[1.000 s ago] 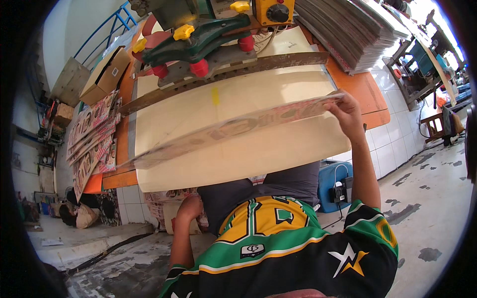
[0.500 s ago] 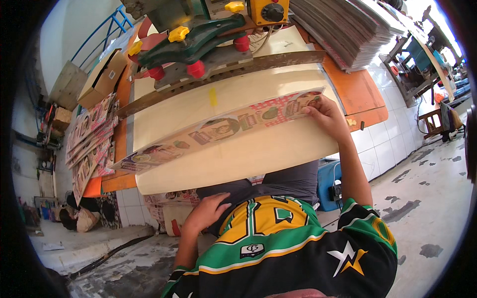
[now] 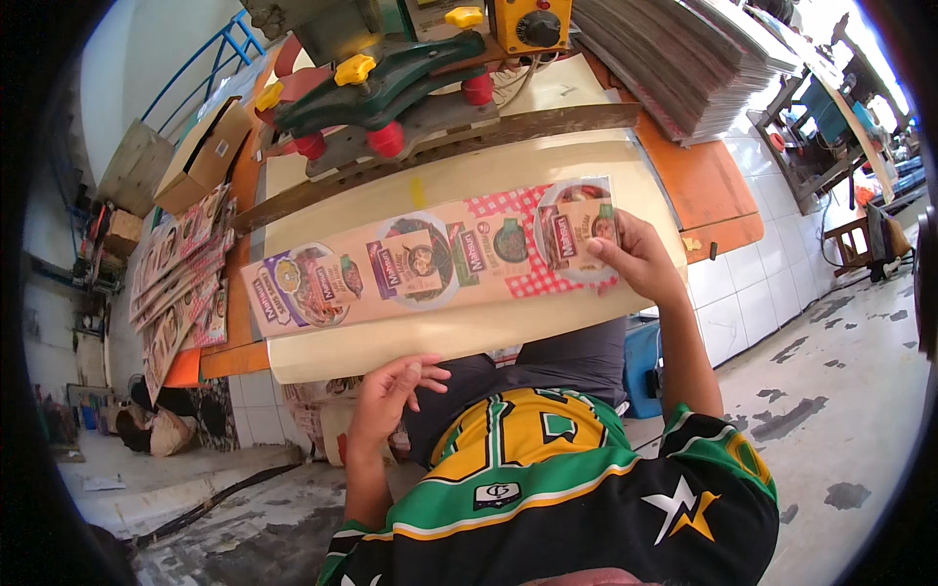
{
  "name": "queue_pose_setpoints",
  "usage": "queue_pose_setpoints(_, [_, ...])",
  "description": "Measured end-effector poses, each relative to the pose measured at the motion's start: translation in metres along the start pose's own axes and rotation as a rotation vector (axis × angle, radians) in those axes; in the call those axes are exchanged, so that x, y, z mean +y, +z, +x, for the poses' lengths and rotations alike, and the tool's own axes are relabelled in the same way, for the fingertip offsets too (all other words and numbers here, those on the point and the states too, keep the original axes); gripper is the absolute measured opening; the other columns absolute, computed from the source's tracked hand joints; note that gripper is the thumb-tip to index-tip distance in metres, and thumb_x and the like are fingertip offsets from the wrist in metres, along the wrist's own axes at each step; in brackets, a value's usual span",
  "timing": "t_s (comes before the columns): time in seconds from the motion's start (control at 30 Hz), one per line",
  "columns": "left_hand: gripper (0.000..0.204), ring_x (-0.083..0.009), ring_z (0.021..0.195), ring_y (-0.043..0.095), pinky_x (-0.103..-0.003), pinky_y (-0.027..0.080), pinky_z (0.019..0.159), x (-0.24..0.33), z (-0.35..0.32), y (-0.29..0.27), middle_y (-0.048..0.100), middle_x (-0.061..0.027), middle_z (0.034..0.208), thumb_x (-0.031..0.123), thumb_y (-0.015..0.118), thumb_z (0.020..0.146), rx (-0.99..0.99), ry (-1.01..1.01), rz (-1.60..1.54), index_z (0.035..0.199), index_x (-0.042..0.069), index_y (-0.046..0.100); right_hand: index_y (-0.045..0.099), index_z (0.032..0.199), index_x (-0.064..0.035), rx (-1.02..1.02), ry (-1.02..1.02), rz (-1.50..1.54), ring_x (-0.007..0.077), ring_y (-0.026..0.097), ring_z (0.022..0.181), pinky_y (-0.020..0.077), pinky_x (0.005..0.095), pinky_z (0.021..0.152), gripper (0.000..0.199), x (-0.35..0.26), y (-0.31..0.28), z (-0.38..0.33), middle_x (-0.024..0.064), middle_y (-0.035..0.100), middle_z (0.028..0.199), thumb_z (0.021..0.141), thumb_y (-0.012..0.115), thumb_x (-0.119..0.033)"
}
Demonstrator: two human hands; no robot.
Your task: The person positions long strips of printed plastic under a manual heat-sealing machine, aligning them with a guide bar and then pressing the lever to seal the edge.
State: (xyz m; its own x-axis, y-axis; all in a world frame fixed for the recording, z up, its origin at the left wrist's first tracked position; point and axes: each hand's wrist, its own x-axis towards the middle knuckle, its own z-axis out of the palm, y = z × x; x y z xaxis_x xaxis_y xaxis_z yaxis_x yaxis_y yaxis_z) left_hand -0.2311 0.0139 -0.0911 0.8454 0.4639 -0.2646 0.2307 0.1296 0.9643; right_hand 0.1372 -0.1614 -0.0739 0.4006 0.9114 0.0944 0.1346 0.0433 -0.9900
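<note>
A long printed cardboard sheet (image 3: 430, 264) with round food pictures lies flat on the pale board (image 3: 459, 332) of the worktable. My right hand (image 3: 635, 256) pinches its right end between thumb and fingers. Below the board's near edge, my left hand (image 3: 391, 391) hovers empty with its fingers loosely apart, touching nothing. Behind the sheet stands a green machine (image 3: 381, 93) with red and yellow knobs, and a wooden bar (image 3: 440, 146) runs along the board's far edge.
A tall stack of sheets (image 3: 684, 59) rises at the back right. More printed sheets (image 3: 181, 278) are piled at the left, next to a cardboard box (image 3: 200, 156). A yellow control box (image 3: 532, 24) sits behind the machine. White tiles face the table; the concrete floor is stained.
The sheet, held up on edge a second ago, has been laid flat face up on the board. My left hand has risen from my lap toward the board's near edge.
</note>
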Motion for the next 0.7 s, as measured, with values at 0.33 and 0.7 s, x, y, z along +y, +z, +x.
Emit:
queue_pose_setpoints(0.33, [0.064,-0.0335,0.101,0.072,-0.03,0.058,0.071,-0.015,0.001,0.06,0.067,-0.0246,0.119,0.045,0.06,0.099,0.261,0.438,-0.398,0.135,-0.005,0.043,0.047,0.129,0.0058,-0.049,0.064,0.435,0.0115,0.066,0.066,0.0548,0.024,0.046,0.041,-0.01,0.052,-0.024,0.0111,0.067,0.096,0.102,0.056,-0.023])
queue_pose_setpoints(0.7, [0.035,-0.0203,0.072,0.068,-0.031,0.057,0.057,0.016,-0.017,-0.02,0.068,-0.014,0.101,0.019,0.052,0.103,0.965,0.704,-0.494,0.132,0.0,0.047,0.062,0.092,0.0023,-0.186,0.051,-0.032,0.0106,0.064,0.063,0.0516,0.0253,0.058,0.018,-0.014,0.068,-0.017,0.0058,0.068,0.074,0.1,0.061,-0.013])
